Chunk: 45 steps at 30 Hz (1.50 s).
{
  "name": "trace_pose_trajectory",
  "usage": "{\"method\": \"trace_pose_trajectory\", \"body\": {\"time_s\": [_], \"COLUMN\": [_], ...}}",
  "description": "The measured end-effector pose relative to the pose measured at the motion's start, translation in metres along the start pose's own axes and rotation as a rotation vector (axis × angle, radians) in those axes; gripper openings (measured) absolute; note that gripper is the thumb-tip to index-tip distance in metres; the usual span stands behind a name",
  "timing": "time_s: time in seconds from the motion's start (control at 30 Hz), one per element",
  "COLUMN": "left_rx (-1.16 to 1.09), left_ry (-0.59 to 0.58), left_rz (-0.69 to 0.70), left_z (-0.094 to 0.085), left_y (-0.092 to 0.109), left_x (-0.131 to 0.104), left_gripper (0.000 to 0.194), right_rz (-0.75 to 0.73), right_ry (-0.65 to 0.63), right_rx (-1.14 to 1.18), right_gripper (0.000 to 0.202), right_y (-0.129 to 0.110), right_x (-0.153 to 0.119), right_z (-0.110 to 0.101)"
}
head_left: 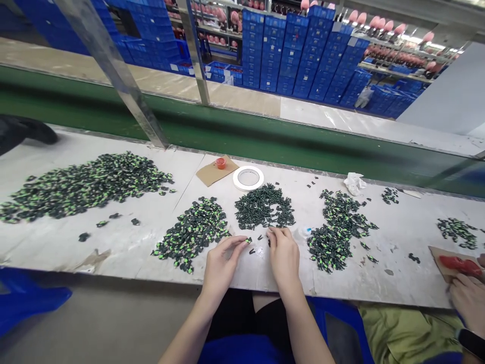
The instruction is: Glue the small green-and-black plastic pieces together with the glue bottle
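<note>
My left hand [223, 260] pinches a small black and green part [248, 240] between thumb and fingertips. Beside it, my right hand [283, 253] has its fingers closed on a small black piece [269, 243], partly hidden by the fingers. Two loose black pieces [252, 251] lie on the table between the hands. Just beyond them is a pile of small black pieces [255, 207]. Left of my left hand spreads a pile of black and green parts [195, 230]; another such pile [333, 242] lies right of my right hand.
A white tape roll [238, 184] and a red container [221, 163] on cardboard [206, 174] lie behind the piles. A large parts pile [91, 187] covers the left of the table [132, 258]. Crumpled tissue [354, 183] is at the back right; another person's hand [468, 298] is at far right.
</note>
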<state>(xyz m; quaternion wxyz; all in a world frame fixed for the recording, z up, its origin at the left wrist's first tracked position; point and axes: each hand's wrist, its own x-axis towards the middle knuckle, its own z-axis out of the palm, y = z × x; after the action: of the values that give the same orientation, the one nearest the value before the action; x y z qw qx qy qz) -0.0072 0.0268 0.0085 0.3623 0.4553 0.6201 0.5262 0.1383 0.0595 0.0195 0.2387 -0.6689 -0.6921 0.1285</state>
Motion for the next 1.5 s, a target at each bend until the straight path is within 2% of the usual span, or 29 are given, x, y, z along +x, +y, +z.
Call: {"method": "trace_pose_trajectory", "body": {"time_s": [0.17, 0.37, 0.47, 0.63, 0.9, 1.07, 1.17, 1.33, 1.5], "left_rx": [-0.014, -0.012, -0.015, -0.019, -0.074, -0.080, -0.061, -0.009, 0.047], "left_ry": [0.002, -0.036, -0.069, -0.114, -0.210, -0.262, -0.294, -0.409, -0.482], "left_rz": [-0.015, 0.016, 0.058, 0.107, 0.115, 0.101, 0.113, 0.188, 0.221], "left_z": [-0.001, 0.005, 0.008, 0.009, 0.012, 0.016, 0.016, 0.008, 0.003], "left_y": [-0.001, 0.001, 0.003, 0.004, 0.011, 0.021, 0.028, 0.040, 0.049], "left_x": [0.000, -0.002, -0.003, -0.004, -0.003, -0.007, -0.009, -0.007, -0.005], "left_gripper": [0.018, 0.020, 0.019, 0.017, 0.014, 0.015, 0.014, 0.013, 0.013], "right_rz": [0.054, 0.079, 0.127, 0.085, -0.109, -0.118, -0.132, -0.245, -0.332], "right_ry": [-0.036, -0.091, -0.115, -0.106, -0.020, 0.043, 0.016, -0.127, -0.095], "right_rx": [0.051, 0.696, 0.816, 0.765, 0.680, 0.685, 0.670, 0.599, 0.584], "right_gripper": [0.020, 0.014, 0.015, 0.014, 0.013, 0.011, 0.011, 0.016, 0.013], "right_y": [-0.006, -0.004, -0.005, -0.004, 0.002, 0.004, 0.006, 0.011, 0.012], "right_x": [0.008, -0.005, -0.012, -0.016, -0.025, -0.030, -0.031, -0.030, -0.031], "right_z": [0.002, -0.004, -0.005, -0.008, -0.021, -0.029, -0.036, -0.051, -0.058]}}
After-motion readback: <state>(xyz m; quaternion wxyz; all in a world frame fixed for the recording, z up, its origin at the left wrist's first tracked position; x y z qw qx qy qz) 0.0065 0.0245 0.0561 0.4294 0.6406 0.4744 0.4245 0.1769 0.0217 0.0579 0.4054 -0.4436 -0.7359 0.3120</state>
